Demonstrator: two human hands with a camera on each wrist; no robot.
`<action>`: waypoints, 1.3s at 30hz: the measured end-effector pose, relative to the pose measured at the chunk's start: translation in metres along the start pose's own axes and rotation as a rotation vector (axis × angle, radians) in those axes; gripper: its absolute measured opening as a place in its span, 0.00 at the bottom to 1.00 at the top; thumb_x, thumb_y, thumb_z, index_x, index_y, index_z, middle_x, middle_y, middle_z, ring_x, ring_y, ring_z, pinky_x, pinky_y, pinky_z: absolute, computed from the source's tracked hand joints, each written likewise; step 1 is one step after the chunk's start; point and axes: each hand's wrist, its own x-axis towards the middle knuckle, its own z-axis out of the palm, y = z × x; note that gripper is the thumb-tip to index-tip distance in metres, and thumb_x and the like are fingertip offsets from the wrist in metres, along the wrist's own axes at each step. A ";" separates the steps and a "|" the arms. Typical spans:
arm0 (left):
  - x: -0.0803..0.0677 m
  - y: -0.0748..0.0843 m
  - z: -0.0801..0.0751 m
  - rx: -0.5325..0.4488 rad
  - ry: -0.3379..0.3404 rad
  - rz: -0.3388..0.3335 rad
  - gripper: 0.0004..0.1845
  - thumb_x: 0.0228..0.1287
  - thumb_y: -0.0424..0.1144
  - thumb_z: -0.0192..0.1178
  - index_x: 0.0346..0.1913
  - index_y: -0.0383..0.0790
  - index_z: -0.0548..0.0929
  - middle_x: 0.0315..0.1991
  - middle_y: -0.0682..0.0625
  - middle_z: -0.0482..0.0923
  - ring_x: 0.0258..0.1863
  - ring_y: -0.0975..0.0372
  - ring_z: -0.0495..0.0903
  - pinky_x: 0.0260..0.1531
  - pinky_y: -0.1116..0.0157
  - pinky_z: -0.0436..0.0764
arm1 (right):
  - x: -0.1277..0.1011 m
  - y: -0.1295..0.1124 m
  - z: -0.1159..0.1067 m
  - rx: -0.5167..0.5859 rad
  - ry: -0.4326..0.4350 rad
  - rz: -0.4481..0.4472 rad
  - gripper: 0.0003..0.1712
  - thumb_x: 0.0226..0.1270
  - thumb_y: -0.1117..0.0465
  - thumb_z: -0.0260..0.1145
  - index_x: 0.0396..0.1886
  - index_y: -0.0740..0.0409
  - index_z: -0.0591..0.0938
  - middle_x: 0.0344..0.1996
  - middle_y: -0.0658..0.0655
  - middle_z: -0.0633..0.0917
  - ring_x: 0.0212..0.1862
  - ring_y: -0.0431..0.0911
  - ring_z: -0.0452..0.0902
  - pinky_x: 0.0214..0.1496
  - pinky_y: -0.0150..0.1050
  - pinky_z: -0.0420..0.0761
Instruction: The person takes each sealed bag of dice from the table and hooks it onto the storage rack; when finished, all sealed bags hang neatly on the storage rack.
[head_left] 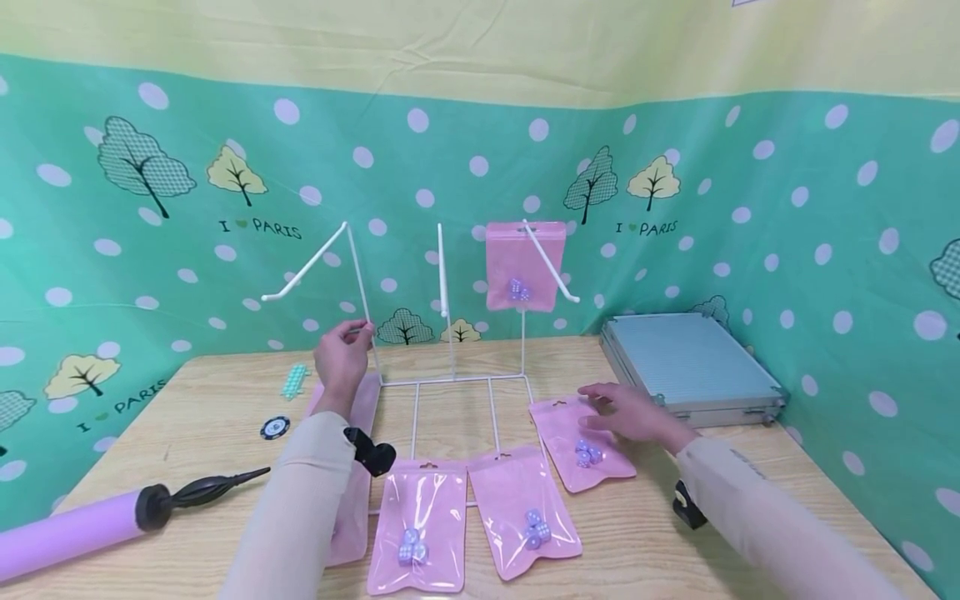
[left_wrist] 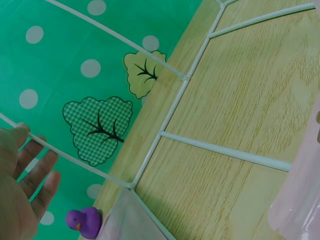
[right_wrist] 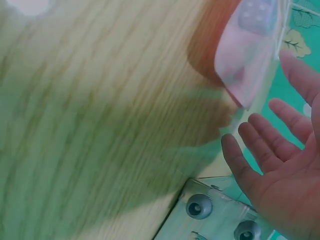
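Left hand pinching upright rod of white wire rack at back of counter. Right hand spreading flat, fingers relaxed, resting on pink pouch lying right of rack base. Pouch looking light, soft, glossy, likely slippery, dice shifting inside. Best pinching top edge near hang hole.
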 end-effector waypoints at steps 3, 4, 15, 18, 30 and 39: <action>0.000 -0.001 0.001 -0.007 0.010 0.011 0.17 0.77 0.44 0.58 0.61 0.40 0.83 0.54 0.38 0.85 0.52 0.48 0.85 0.53 0.54 0.79 | 0.002 0.000 0.001 -0.026 -0.002 -0.007 0.35 0.69 0.54 0.71 0.70 0.64 0.73 0.63 0.70 0.78 0.62 0.66 0.75 0.64 0.63 0.73; 0.000 -0.001 0.001 -0.009 0.012 0.015 0.17 0.77 0.43 0.58 0.60 0.39 0.83 0.54 0.38 0.85 0.52 0.48 0.85 0.53 0.54 0.79 | 0.003 0.000 0.002 -0.029 -0.002 -0.006 0.35 0.69 0.55 0.70 0.70 0.65 0.73 0.63 0.70 0.78 0.62 0.66 0.75 0.64 0.64 0.72; -0.001 -0.001 0.002 -0.008 0.015 0.023 0.17 0.78 0.43 0.57 0.60 0.39 0.83 0.53 0.38 0.85 0.52 0.48 0.85 0.52 0.55 0.80 | 0.014 -0.004 0.003 -0.168 -0.038 0.016 0.36 0.65 0.51 0.73 0.69 0.63 0.75 0.62 0.70 0.77 0.63 0.67 0.72 0.65 0.65 0.70; -0.001 -0.001 0.002 -0.013 0.010 0.013 0.17 0.78 0.43 0.57 0.61 0.39 0.83 0.54 0.38 0.84 0.52 0.49 0.85 0.52 0.55 0.80 | 0.017 -0.004 0.004 -0.201 -0.036 0.015 0.35 0.64 0.52 0.74 0.67 0.62 0.77 0.57 0.66 0.79 0.59 0.63 0.74 0.62 0.62 0.73; 0.001 0.000 0.002 -0.021 0.003 0.006 0.18 0.78 0.44 0.57 0.62 0.39 0.82 0.55 0.38 0.84 0.53 0.48 0.84 0.54 0.54 0.80 | 0.027 -0.004 0.005 -0.183 -0.005 0.101 0.24 0.57 0.56 0.78 0.52 0.59 0.82 0.40 0.57 0.76 0.41 0.50 0.72 0.41 0.44 0.77; 0.000 -0.001 0.003 -0.006 0.010 0.005 0.17 0.78 0.44 0.57 0.61 0.40 0.82 0.53 0.39 0.85 0.52 0.50 0.85 0.53 0.55 0.80 | 0.029 0.003 0.005 -0.077 0.069 0.087 0.23 0.51 0.55 0.83 0.39 0.60 0.80 0.35 0.56 0.77 0.36 0.49 0.72 0.38 0.40 0.76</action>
